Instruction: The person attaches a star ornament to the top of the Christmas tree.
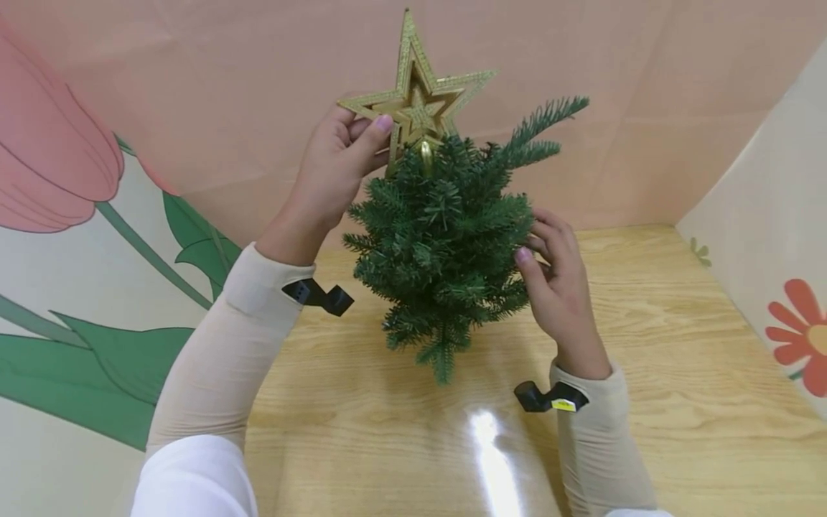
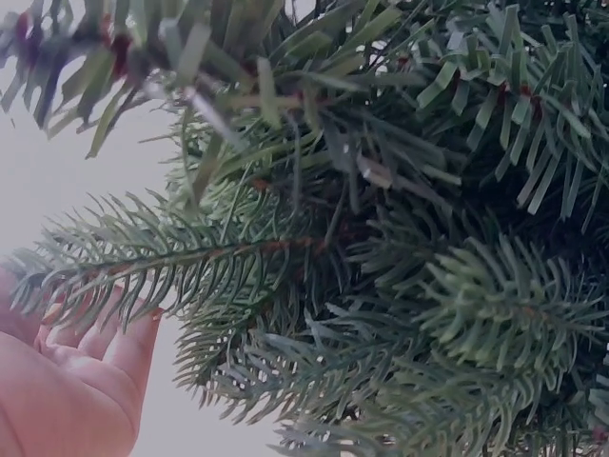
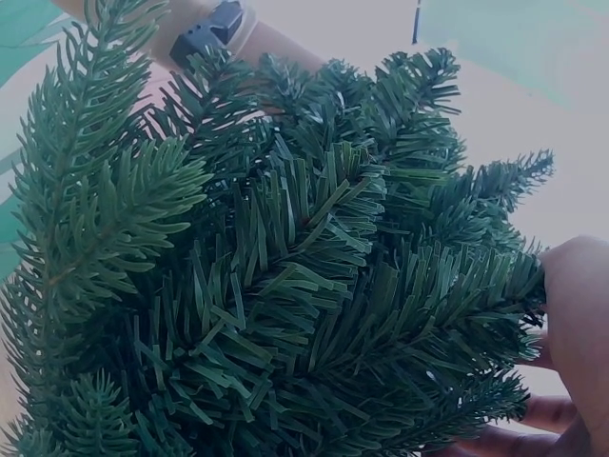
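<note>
Star of gold colour [image 1: 423, 111], five-pointed and glittering, with a smaller star inside its frame, is at the top of a small green artificial fir tree [image 1: 446, 237]. Under the inner star, a shiny gold piece [image 1: 426, 154] goes down among the upper needles. The person's left hand [image 1: 342, 154] is at the star: its grip is closed on the lower left part, with the thumb in front and fingers behind.

The right hand [image 1: 558, 269] is at the right side of the tree, touching the outer branches. Its fingers are bent and partly hidden by the needles, so I cannot tell whether this grip holds a branch firmly. One long twig [image 1: 549, 122] rises above it to the upper right, well apart from the star.

The tree is over a light wood-grain surface [image 1: 652, 316]; its foot is hidden under the branches. Both wrist views are filled mostly by its green needles. Each forearm has a beige sleeve [image 1: 222, 359] with a small black device [image 1: 319, 294] at the wrist. Behind is a salmon-pink sheet [image 1: 245, 79]; at the left a big pink tulip [image 1: 52, 136] is printed, and at the right a red flower [image 1: 801, 337].
</note>
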Motion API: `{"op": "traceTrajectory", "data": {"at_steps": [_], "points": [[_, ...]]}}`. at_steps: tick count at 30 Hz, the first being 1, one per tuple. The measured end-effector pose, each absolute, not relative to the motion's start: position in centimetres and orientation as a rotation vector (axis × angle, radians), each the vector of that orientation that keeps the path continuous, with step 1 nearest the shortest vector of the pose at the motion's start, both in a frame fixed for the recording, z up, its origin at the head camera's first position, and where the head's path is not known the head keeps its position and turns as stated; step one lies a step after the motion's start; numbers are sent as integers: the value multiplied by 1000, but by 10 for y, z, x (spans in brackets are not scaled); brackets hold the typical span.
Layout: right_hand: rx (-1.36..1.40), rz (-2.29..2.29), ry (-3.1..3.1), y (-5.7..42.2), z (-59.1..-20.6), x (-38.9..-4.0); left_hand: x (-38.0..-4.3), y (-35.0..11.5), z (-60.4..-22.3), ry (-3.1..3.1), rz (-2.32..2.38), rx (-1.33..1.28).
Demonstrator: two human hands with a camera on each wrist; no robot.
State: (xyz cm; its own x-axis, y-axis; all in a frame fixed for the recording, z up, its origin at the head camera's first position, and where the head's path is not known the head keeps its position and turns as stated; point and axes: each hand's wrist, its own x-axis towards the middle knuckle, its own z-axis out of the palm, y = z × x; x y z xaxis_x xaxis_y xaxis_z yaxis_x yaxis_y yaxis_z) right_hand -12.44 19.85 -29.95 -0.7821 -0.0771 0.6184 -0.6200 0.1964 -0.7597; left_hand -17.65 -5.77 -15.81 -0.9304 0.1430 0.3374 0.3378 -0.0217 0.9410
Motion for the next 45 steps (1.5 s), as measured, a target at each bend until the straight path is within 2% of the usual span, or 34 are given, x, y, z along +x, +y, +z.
{"op": "traceTrajectory", "data": {"at_steps": [21, 32, 45], "points": [[667, 1603, -2023, 198, -299, -125, -180, -60, -158, -2128, -2096, -522], [669, 1621, -2000, 205, -327, -147, -179, -60, -158, -2159, -2048, -530], [673, 1639, -1999, 205, -327, -147, -177, -59, -158, -2158, -2035, -532]]}}
